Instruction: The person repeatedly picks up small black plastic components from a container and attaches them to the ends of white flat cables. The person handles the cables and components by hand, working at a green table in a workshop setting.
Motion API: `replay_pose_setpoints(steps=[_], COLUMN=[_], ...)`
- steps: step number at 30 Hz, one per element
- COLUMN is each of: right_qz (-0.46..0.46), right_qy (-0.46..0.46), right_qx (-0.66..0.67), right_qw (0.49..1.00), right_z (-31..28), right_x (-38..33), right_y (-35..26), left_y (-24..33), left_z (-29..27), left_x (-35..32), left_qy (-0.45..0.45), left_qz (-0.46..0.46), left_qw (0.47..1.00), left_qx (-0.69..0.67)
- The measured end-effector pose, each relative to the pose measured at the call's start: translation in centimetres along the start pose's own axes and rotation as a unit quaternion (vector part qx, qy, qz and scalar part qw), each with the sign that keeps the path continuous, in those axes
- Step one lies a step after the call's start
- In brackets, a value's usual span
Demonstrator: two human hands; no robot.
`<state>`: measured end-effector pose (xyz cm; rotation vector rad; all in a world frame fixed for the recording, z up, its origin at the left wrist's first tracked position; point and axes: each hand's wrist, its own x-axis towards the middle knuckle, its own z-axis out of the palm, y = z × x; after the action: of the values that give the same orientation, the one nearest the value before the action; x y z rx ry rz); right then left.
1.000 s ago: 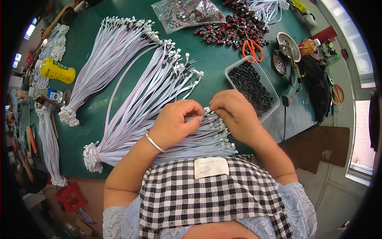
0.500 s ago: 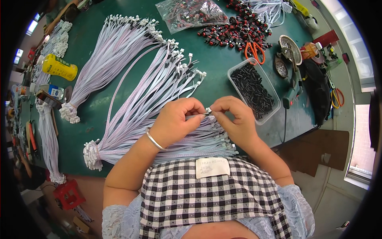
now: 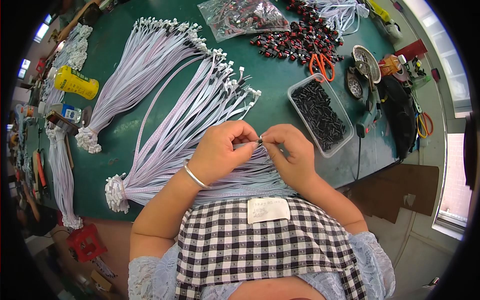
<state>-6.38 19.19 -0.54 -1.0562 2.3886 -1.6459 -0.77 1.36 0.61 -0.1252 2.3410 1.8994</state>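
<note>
Head view: a clear plastic bag of small dark parts [image 3: 240,17] lies far beyond the fingers, a yellow bottle [image 3: 76,83] far to their left, and a white rectangular label [image 3: 268,210] on the checked apron just below. Right of the fingers sits a clear plastic tray of black sleeves [image 3: 320,114], with bare green tabletop [image 3: 272,70] between. Left hand [image 3: 220,152] and right hand [image 3: 289,152] meet fingertip to fingertip, pinched narrow on the tip of a thin pale-lilac ribbon cable [image 3: 248,144] above the fanned bundle.

Lying on green table [image 3: 125,135]: orange-handled scissors [image 3: 321,64], yellow bottle [image 3: 76,83], clear bag of parts [image 3: 241,17], red-black switches [image 3: 300,40], soldering iron [image 3: 369,112].
</note>
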Motion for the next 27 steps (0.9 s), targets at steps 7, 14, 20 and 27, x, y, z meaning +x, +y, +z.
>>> replay_pose_setpoints(steps=[7, 14, 20, 27], right_qz=[0.077, 0.043, -0.013, -0.074], right_qy=[-0.040, 0.002, -0.032, -0.116], right_qx=[0.077, 0.005, -0.001, -0.371], right_qw=[0.993, 0.999, 0.999, 0.918], right_z=[-0.6, -0.6, -1.2, -9.7], right_x=[0.5, 0.8, 6.0, 6.1], right_y=[-0.1, 0.2, 1.4, 3.2], left_y=[0.4, 0.4, 1.9, -2.4], left_z=[-0.2, 0.4, -1.9, -4.3], left_x=[0.1, 0.2, 3.0, 6.1], left_qy=[-0.029, 0.052, 0.126, 0.196], left_qz=[-0.024, 0.094, 0.175, 0.116], left_qw=[0.998, 0.983, 0.917, 0.867], left_qx=[-0.054, 0.150, 0.335, 0.443])
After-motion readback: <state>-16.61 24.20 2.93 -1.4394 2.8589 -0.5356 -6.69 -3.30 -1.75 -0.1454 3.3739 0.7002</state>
